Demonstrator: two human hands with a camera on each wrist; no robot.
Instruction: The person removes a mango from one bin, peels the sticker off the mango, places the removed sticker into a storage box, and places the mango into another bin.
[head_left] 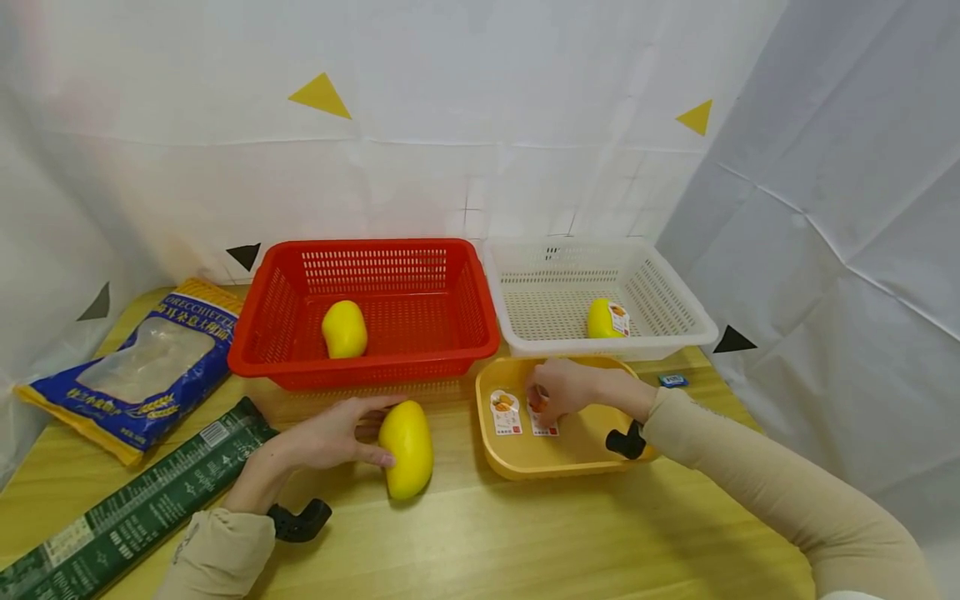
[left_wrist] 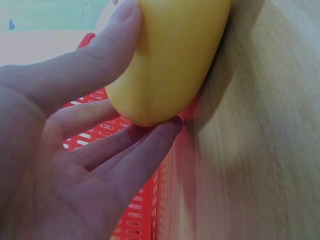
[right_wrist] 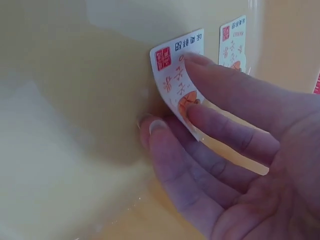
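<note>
Gripping now: left hand [head_left: 330,433] low and left of centre, thumb and fingers curled round the yellow mango [head_left: 407,448] lying on the wooden table [head_left: 480,533]; the left wrist view shows the thumb [left_wrist: 90,65] along one side and fingertips under its end.
Right hand: right hand [head_left: 558,390] just right of centre, reaching into the yellow tray [head_left: 517,471], fingers pinching and peeling up a sticker label [right_wrist: 181,85]; a second sticker [head_left: 506,412] lies flat on the tray floor beside it.
Behind the hands: red basket [head_left: 420,362] at centre holds a second mango [head_left: 344,328]; white basket [head_left: 675,333] to its right holds a labelled mango [head_left: 606,318].
Left edge: blue pasta bag [head_left: 142,367] lies flat, and a long dark green packet [head_left: 127,508] runs diagonally toward the lower left corner.
Right of the tray: small blue item [head_left: 672,381] on the table, too small to tell what it is.
Surface: pale wood grain, lit evenly.
Room: white sheeting [head_left: 480,125] hung behind and to the right, creased, with yellow triangles [head_left: 321,96] high up and black triangles [head_left: 733,340] lower down.
</note>
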